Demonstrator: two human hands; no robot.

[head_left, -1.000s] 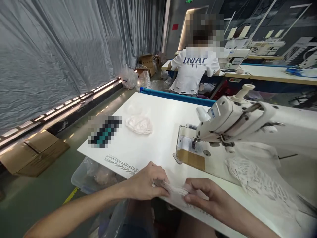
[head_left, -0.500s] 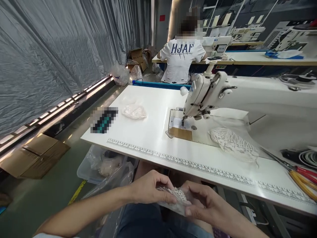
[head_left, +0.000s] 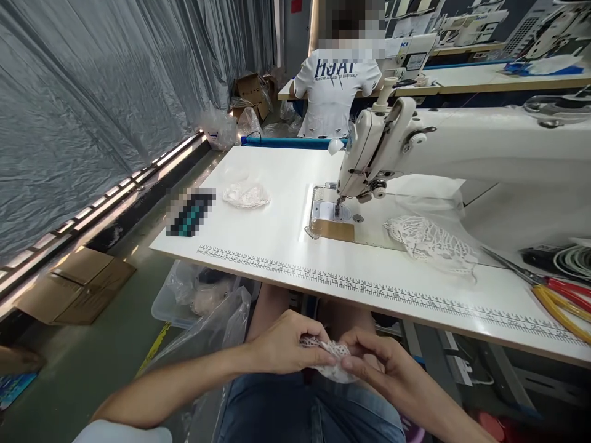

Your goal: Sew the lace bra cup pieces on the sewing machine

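Note:
Above my lap, a small piece of white lace fabric (head_left: 333,363) is held between both hands, gathered and partly covered by the fingers. My left hand (head_left: 295,344) pinches its left side between thumb and fingers. My right hand (head_left: 376,360) grips the right end, thumb on top. In front stands a white sewing machine (head_left: 369,160) on a white table (head_left: 277,240). Another white lace piece (head_left: 431,241) lies right of the needle, and a pale lace piece (head_left: 246,194) rests on the table's left part.
Scissors with yellow and red handles (head_left: 554,295) lie at the table's right. A clear plastic bin (head_left: 178,301) holding bags is below the left edge. A cardboard box (head_left: 78,286) sits on the floor. A co-worker in a white shirt (head_left: 330,92) sits ahead at another table.
The lace in my hands has been turned and bunched more tightly, with my hands slightly closer together. The head view has tipped downward, showing more of my lap.

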